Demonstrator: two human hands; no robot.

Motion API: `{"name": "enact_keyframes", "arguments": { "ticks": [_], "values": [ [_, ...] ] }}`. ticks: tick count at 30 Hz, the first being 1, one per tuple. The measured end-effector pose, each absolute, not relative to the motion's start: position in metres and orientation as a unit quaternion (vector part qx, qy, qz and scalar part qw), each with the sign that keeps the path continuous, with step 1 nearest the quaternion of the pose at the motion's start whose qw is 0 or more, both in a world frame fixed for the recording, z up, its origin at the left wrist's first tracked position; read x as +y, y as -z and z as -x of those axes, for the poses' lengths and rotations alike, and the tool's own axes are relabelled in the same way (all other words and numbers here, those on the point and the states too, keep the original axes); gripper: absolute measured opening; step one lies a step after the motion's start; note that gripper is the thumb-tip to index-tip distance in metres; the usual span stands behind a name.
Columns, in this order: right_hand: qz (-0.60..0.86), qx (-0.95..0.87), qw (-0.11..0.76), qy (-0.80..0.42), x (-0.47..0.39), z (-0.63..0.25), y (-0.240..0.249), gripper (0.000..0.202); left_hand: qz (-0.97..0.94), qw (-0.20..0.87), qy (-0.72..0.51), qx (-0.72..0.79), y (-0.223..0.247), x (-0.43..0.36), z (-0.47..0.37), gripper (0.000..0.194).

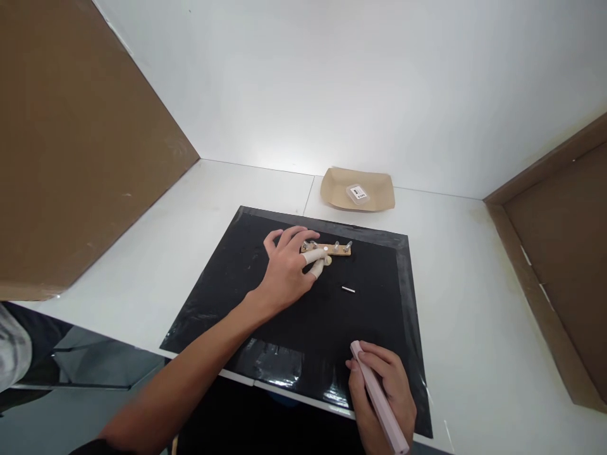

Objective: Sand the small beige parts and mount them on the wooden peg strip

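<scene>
My left hand (289, 268) reaches over the black mat, thumb and forefinger in pale finger covers, at a small round cream piece (328, 260). Its other fingers are spread over the left end of a thin tan strip (342, 250) that carries clear upright pieces. Near the mat's front right, my right hand (386, 395) is wrapped round a long pale pink stick-like tool (379, 398), its upper end pointing away from me. A small black-and-white bar (348, 289) lies on the mat between the hands.
Behind the black mat (213, 284), a brown paper tray (332, 189) holds a small clear box with a label (357, 194). Brown panels stand at left (85, 139) and right (559, 253). Part of a person's clothing (14, 347) shows at the left edge.
</scene>
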State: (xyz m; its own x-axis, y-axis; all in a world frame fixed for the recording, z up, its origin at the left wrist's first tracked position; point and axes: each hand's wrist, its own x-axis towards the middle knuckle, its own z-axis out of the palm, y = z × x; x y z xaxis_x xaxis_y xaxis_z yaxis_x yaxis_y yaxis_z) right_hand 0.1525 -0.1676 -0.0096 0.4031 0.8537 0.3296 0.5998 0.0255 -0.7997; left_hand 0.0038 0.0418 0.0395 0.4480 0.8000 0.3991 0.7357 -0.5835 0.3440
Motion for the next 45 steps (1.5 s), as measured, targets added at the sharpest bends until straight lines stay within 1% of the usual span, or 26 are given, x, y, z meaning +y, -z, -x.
{"name": "enact_keyframes", "arguments": {
  "ticks": [3,7,10,16,20,22,26,30,34,40,45],
  "values": [
    [0.669,-0.564,0.471,-0.113,-0.166,-0.158,0.012,0.01,-0.833,0.109,-0.262,0.475,-0.039,0.015,0.003,0.015],
    [0.68,-0.557,0.465,-0.106,-0.164,-0.16,0.012,0.01,-0.83,0.224,-0.194,0.472,-0.023,-0.002,0.006,0.011],
    [0.681,-0.552,0.469,-0.106,-0.164,-0.158,0.01,0.01,-0.823,0.254,-0.18,0.475,-0.014,-0.002,0.006,0.01],
    [0.684,-0.54,0.479,-0.106,-0.165,-0.16,0.012,0.01,-0.835,0.238,-0.184,0.46,-0.008,-0.002,0.008,0.016],
    [0.717,-0.439,0.505,-0.197,-0.17,-0.161,0.022,0.028,-0.84,0.229,-0.192,0.452,-0.003,-0.004,0.009,0.014],
    [0.718,-0.404,0.512,-0.243,-0.171,-0.161,0.025,0.033,-0.841,0.228,-0.197,0.45,-0.001,-0.004,0.01,0.012],
    [0.69,-0.393,0.549,-0.263,-0.168,-0.161,0.017,0.024,-0.847,0.221,-0.194,0.442,0.001,-0.003,0.009,0.013],
    [0.675,-0.369,0.577,-0.274,-0.161,-0.161,0.005,0.018,-0.843,0.208,-0.205,0.451,0.002,-0.004,0.009,0.01],
    [0.681,-0.357,0.573,-0.284,-0.16,-0.163,0.0,0.019,-0.851,0.188,-0.218,0.439,0.005,-0.006,0.008,0.012],
    [0.699,-0.356,0.542,-0.301,-0.15,-0.17,-0.013,0.025,-0.854,0.163,-0.222,0.441,0.011,-0.007,0.006,0.014],
    [0.653,-0.385,0.568,-0.321,-0.135,-0.165,-0.016,0.019,-0.846,0.162,-0.238,0.448,0.012,-0.007,0.001,0.012]
  ]
}}
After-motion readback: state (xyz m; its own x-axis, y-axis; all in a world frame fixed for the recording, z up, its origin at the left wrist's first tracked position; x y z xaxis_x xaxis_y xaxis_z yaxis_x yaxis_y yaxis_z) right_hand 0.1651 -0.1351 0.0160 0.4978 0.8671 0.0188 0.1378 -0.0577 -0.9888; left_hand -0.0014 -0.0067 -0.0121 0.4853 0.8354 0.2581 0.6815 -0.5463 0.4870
